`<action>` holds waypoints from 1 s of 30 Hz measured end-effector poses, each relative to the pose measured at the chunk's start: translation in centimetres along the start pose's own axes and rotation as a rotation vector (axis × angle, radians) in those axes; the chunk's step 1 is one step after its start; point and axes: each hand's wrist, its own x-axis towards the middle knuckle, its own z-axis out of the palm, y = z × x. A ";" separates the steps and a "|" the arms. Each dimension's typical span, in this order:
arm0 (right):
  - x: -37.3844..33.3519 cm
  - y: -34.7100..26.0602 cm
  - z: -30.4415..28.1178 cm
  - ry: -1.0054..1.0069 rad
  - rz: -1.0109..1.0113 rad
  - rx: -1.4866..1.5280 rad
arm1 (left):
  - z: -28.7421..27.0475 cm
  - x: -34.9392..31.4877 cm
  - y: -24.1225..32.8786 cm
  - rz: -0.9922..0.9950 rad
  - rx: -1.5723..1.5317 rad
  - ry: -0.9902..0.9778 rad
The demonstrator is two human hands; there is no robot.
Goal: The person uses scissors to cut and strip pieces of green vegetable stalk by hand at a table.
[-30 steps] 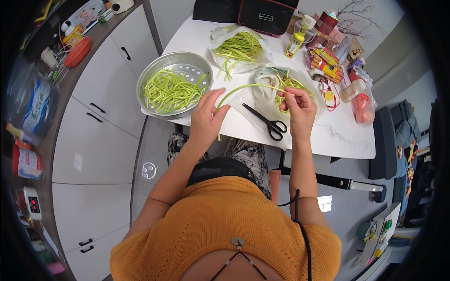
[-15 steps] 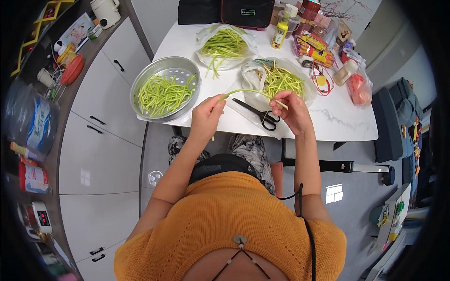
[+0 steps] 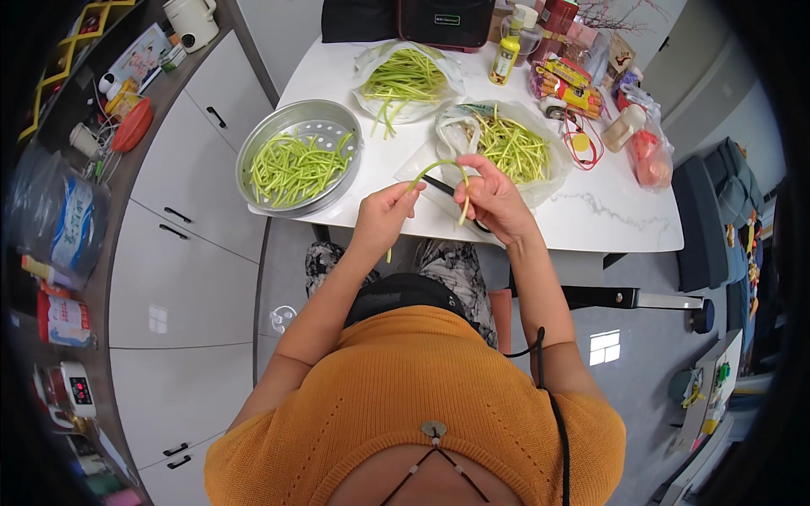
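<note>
A long, thin green vegetable stem [image 3: 440,164] is bent into an arch between my two hands above the table's front edge. My left hand [image 3: 381,221] pinches one end, its tail hanging below the fingers. My right hand [image 3: 499,204] pinches the other side, with the pale tip pointing down. Black scissors [image 3: 439,185] lie behind, partly hidden by my right hand. To the left, a perforated metal steamer tray [image 3: 336,129] holds short cut stems [image 3: 295,170]. Long stems [image 3: 405,78] rest in a plastic bag at the back; another bag [image 3: 540,187] holds stem pieces.
On the white table [image 3: 607,215], a yellow bottle [image 3: 505,57], packaged snacks [image 3: 569,88], a red cord [image 3: 591,145] and a bag of reddish items [image 3: 650,160] stand at the right. A black case [image 3: 445,24] stands at the back. A cabinet counter [image 3: 135,169] runs along the left.
My right hand has moved left, toward my left hand, and the stem has gone from a shallow curve to a tight arch. The scissors are now more covered by my hand.
</note>
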 end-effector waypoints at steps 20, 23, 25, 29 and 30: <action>1.7 1.5 1.2 0.244 -0.085 -0.373 | -1.1 -1.6 0.3 -0.093 -0.067 -0.058; 1.8 1.4 1.7 0.281 -0.084 -0.370 | -1.1 -1.8 0.6 -0.106 -0.111 -0.047; 1.9 1.5 1.6 0.295 -0.081 -0.375 | -1.1 -1.7 0.6 -0.073 -0.130 -0.023; 1.8 1.5 1.4 0.277 -0.090 -0.344 | -1.0 -1.6 0.0 -0.037 -0.258 0.064; 1.7 1.4 1.3 0.240 -0.092 -0.301 | -1.1 -1.6 0.0 -0.051 -0.244 0.056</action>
